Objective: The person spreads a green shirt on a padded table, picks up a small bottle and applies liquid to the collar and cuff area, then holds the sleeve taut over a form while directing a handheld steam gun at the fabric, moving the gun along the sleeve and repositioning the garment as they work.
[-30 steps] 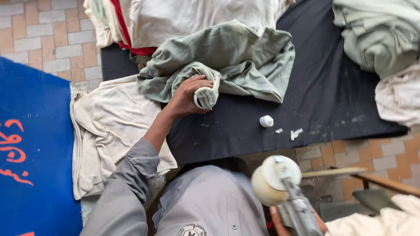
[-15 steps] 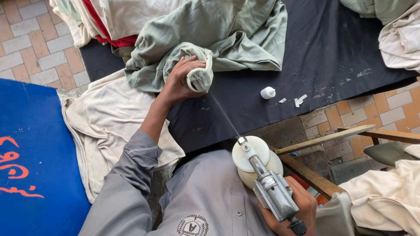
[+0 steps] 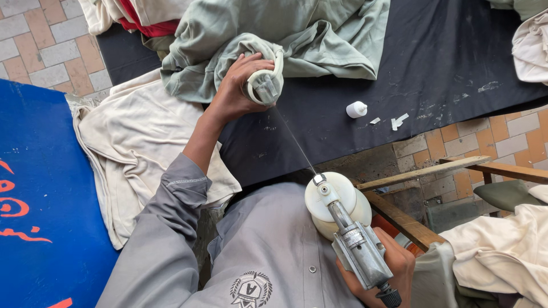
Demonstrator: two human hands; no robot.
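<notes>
I see the black table (image 3: 445, 63) running across the upper frame; its near edge passes diagonally just beyond my left forearm, and past that edge lies tiled floor (image 3: 40, 40). A broad bare stretch of table surface sits to the right of my left hand (image 3: 237, 91). On it stands a small white cap (image 3: 356, 109), with a few white scraps (image 3: 397, 121) just beside it. A wooden chair frame (image 3: 434, 171) borders my right side, with cream cloth (image 3: 502, 251) draped over it. A blue panel (image 3: 40, 188) bounds the left.

The spray gun (image 3: 354, 245) carries a round white cup (image 3: 337, 202) near its nozzle; I cannot tell what the cup contains.

My left hand's fingers are clamped on a bunched fold of the pale green garment (image 3: 274, 40), holding the fold raised just above the table. The garment itself lies crumpled on the table's far-left part, partly over a cream garment (image 3: 142, 142) that hangs off the table edge. My right hand (image 3: 394, 274) is closed around the gun's metal grip, low in frame and well apart from the fold. A thin line runs from the nozzle to the held fold.
</notes>
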